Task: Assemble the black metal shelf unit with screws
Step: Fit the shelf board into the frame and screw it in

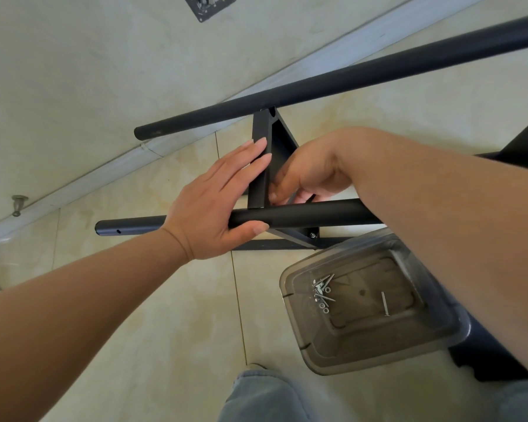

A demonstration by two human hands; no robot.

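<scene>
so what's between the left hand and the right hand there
In the head view, the flat black crossbar of the shelf frame stands between them. The left hand rests its straight fingers on its outer face, and the right hand curls in behind it.

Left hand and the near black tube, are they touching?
Touching. The head view shows the left hand lying across the near black tube, thumb under it, straight fingers resting on the upright black bracket.
</scene>
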